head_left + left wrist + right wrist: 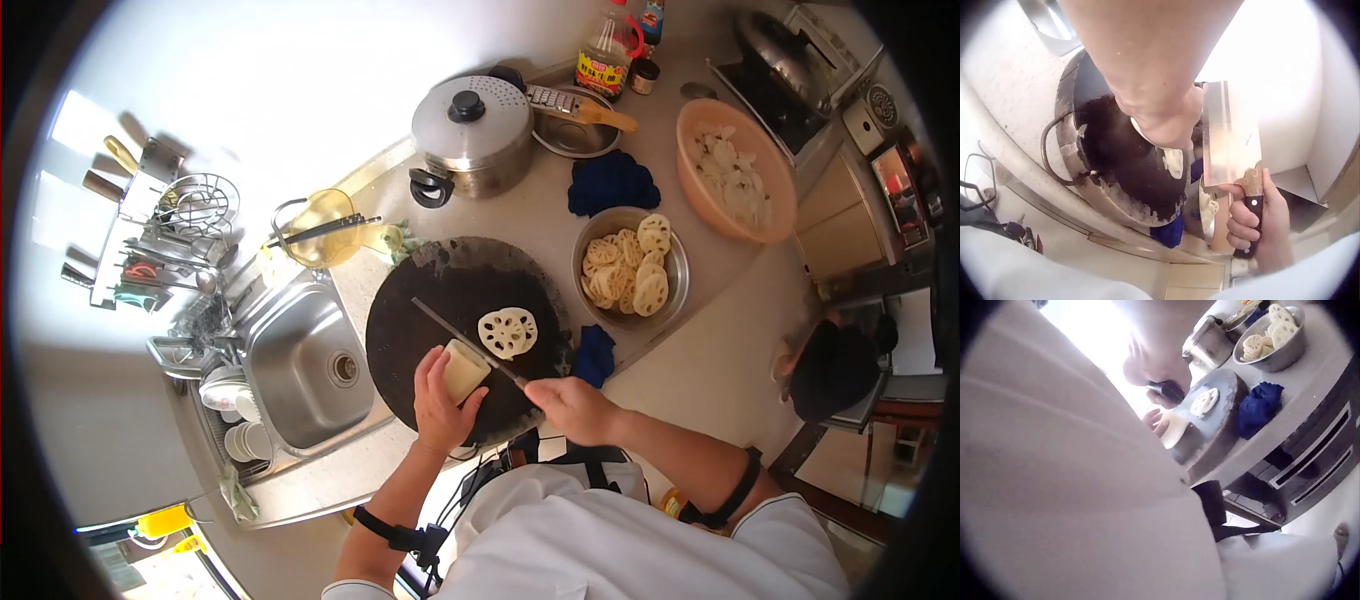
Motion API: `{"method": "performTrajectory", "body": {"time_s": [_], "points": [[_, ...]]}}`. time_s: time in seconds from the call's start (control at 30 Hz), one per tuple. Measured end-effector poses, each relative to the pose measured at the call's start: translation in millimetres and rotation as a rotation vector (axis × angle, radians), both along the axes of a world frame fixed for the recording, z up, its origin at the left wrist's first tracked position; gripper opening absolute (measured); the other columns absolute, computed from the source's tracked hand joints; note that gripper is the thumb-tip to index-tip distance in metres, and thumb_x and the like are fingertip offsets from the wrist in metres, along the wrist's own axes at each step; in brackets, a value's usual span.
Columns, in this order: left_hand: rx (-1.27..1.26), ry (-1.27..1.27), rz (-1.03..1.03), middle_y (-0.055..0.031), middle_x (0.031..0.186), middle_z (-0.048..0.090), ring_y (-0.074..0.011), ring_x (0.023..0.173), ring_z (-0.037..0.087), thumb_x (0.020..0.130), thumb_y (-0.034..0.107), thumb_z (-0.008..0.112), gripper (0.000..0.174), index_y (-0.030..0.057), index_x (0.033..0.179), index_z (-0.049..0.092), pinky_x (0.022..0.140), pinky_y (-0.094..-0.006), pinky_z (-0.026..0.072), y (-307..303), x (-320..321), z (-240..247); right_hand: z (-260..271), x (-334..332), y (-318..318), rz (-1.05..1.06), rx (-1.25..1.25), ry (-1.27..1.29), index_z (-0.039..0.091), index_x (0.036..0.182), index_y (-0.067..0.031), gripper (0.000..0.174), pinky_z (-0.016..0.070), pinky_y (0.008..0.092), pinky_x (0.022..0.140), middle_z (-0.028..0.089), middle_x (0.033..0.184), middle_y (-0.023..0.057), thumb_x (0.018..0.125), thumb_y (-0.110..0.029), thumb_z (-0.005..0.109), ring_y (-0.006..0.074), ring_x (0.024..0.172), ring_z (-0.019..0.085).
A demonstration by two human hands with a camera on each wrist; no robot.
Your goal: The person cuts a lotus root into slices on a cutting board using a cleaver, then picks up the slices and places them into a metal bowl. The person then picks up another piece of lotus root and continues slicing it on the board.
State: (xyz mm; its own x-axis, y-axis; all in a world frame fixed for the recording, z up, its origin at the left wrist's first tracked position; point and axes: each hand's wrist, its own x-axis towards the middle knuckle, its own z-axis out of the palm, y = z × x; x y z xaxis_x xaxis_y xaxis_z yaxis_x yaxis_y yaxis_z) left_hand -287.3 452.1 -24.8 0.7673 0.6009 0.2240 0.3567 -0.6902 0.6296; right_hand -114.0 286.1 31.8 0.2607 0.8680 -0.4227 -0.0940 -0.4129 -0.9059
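Observation:
On the round dark chopping block [420, 290], my left hand [440, 408] holds a pale peeled piece of lotus root [466, 372], its fingers along one side and thumb on the other. My right hand [578, 410] grips the handle of a cleaver, seen nearly edge-on between the root and the cut slices in the head view. The broad cleaver blade [1232, 137] stands upright in the left wrist view, where my forearm hides most of the root. Thin lotus root slices [507, 332] lie overlapping on the block, right of the blade.
A metal bowl [682, 285] of lotus root slices stands right of the block, with blue cloths [612, 182] nearby. Behind are a lidded pot [470, 160] and a grater [560, 102]. An orange basin [782, 205] holds white pieces. The sink [300, 400] is left.

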Motion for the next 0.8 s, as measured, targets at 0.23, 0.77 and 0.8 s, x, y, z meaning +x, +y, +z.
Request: {"method": "performTrajectory", "body": {"time_s": [0.23,0.77,0.8], "points": [[-0.227,-0.211,0.252,-0.0224,0.125,0.052,-0.0399,0.113,0.055,0.084,0.009,0.068,0.048,0.0000,0.127,0.048,0.099,-0.0428,0.0451,4,-5,-37,39,-30,-18,0.073,-0.020,-0.206,0.060,0.105,0.0002,0.038,0.0508,0.0445,0.064,0.066,0.073,0.0193,0.106,-0.035,0.046,0.0402,0.072,0.066],[-0.358,-0.295,0.403,-0.0165,0.103,0.060,-0.0357,0.094,0.061,0.083,0.006,0.063,0.027,0.0020,0.109,0.058,0.085,-0.0400,0.0493,-2,8,-65,28,-35,-19,0.073,-0.078,-0.203,0.060,0.108,0.0004,0.041,0.0516,0.0489,0.072,0.067,0.082,0.0243,0.107,-0.036,0.043,0.0442,0.080,0.066],[-0.351,-0.269,0.403,-0.0164,0.104,0.060,-0.0356,0.095,0.061,0.083,0.007,0.065,0.027,0.0021,0.109,0.058,0.085,-0.0399,0.0496,-2,7,-61,28,-33,-18,0.077,-0.076,-0.175,0.061,0.110,0.0003,0.041,0.0516,0.0468,0.072,0.067,0.083,0.0232,0.107,-0.036,0.042,0.0426,0.081,0.066]]}}
